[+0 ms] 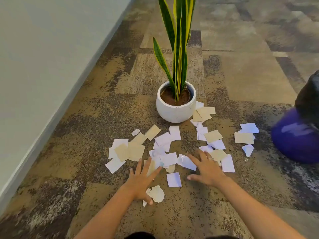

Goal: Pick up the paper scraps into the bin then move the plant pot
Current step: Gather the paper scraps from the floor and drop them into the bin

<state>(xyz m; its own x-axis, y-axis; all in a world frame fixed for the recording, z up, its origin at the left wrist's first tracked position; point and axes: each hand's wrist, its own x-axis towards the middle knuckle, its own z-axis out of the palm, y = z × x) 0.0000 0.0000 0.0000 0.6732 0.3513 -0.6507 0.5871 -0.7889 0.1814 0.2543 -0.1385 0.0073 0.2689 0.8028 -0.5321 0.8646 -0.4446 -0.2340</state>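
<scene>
Patterned carpet floor (241,80) beside a wall: paper scraps (165,152) lying scattered before the white plant pot (176,109). Left hand (143,180) and right hand (207,168) reaching in, fingers spread, holding nothing, likely for gathering. Purple bin (296,135) sitting near the floor's right edge.

Floor: patchwork carpet (241,80) in brown, tan and grey blocks. Left: plain pale wall (43,57), running near to far.
</scene>
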